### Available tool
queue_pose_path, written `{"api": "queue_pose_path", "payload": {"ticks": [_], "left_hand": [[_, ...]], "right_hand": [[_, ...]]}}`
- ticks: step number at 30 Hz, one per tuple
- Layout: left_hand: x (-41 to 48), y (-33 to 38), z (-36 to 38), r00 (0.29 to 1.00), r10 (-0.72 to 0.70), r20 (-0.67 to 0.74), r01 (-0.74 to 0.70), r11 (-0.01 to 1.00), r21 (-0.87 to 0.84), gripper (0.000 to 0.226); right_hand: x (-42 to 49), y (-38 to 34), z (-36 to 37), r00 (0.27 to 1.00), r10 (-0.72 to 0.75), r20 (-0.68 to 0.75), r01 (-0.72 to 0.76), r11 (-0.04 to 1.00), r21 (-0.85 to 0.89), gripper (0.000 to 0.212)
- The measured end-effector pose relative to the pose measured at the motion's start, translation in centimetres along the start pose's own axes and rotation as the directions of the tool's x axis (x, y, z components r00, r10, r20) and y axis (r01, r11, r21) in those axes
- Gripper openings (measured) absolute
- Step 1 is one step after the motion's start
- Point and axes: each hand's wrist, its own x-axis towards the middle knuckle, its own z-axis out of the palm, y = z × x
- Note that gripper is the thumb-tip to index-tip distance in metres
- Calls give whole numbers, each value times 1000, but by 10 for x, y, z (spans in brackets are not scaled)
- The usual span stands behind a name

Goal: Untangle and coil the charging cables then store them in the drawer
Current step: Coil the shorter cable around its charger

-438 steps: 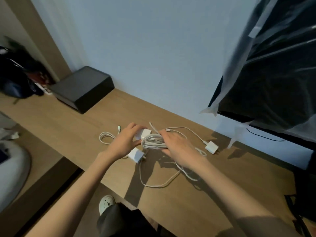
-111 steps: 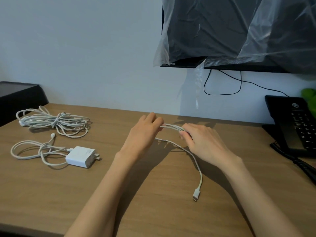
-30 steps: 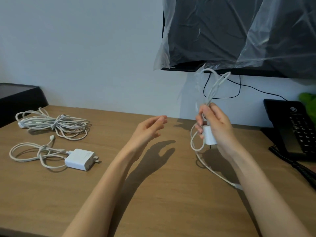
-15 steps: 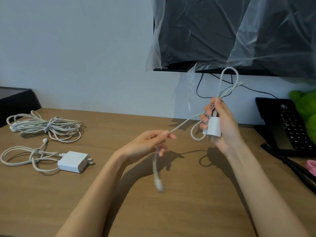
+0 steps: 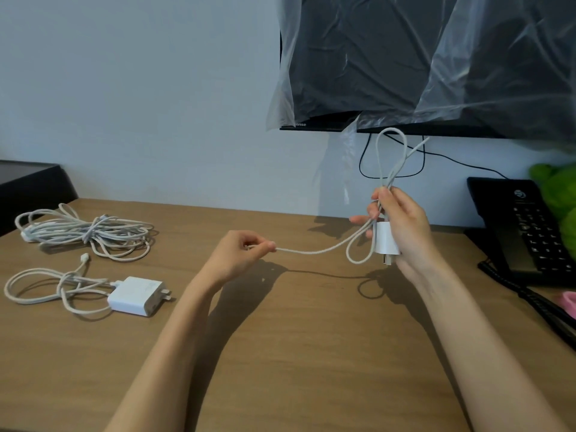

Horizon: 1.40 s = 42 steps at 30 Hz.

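Left hand (image 5: 237,254) grip pinches cable (image 5: 314,251) end; right hand (image 5: 402,227) grip grasps white charger plug (image 5: 386,243) and loops above counter (image 5: 296,353).

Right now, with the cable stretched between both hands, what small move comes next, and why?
Probably swing the left hand over to the right hand and lay its stretch of cable as another loop against the small adapter. The right hand holds loops above and below the adapter, while that stretch hangs uncoiled between the hands.

3 white cables (image 5: 87,232) (image 5: 37,291) (image 5: 311,251), 2 white adapters (image 5: 137,296) (image 5: 386,241), 2 hands (image 5: 240,254) (image 5: 402,226), 1 black telephone (image 5: 530,232), 1 plastic-covered screen (image 5: 405,57)
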Motion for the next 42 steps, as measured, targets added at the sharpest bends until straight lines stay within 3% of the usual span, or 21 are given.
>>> {"api": "queue_pose_path", "payload": {"ticks": [2,4,6,9,11,15,20,22,26,28,31,34,39,42], "left_hand": [[0,0,5,999,-2,39,-1,998,61,16],[-1,2,4,998,-6,64,2,998,67,17],[-4,5,-1,994,9,113,-14,999,35,18],[-11,13,-9,978,63,199,-60,998,-21,15],[-16,19,-10,970,101,219,-93,995,-47,12],[-23,31,-11,959,193,208,-169,977,-129,8],[-24,36,-12,963,266,44,-244,928,-280,12],[-22,36,-12,963,264,-42,-266,923,-279,11],[-16,29,-18,966,205,-161,-244,926,-287,8],[-11,22,-24,982,108,-153,-150,943,-296,10],[-8,11,-28,997,-34,-72,7,938,-347,14],[-7,9,-20,997,-77,-17,63,909,-412,20],[-12,20,-4,1000,-14,11,17,910,-415,28],[-16,29,6,997,83,6,-73,917,-393,22]], "right_hand": [[-1,1,2,997,38,72,-43,997,69,21],[0,6,5,993,-2,116,15,994,-111,21],[0,14,7,985,-84,153,136,919,-370,22],[1,25,5,966,-154,209,259,629,-733,20],[-1,27,3,959,-150,240,282,414,-866,18],[-12,30,11,931,-151,332,346,81,-935,19],[-21,30,25,853,-58,519,516,-51,-855,24],[-25,31,29,814,-25,581,579,-53,-814,24],[-31,28,38,727,-39,686,687,61,-724,16],[-34,26,44,692,-76,718,719,157,-677,18],[-35,24,50,701,-169,693,707,289,-645,21],[-33,24,51,752,-288,592,650,474,-595,18],[-27,23,49,908,-339,245,417,780,-467,4],[-24,24,45,931,-353,92,352,800,-486,8]]}}
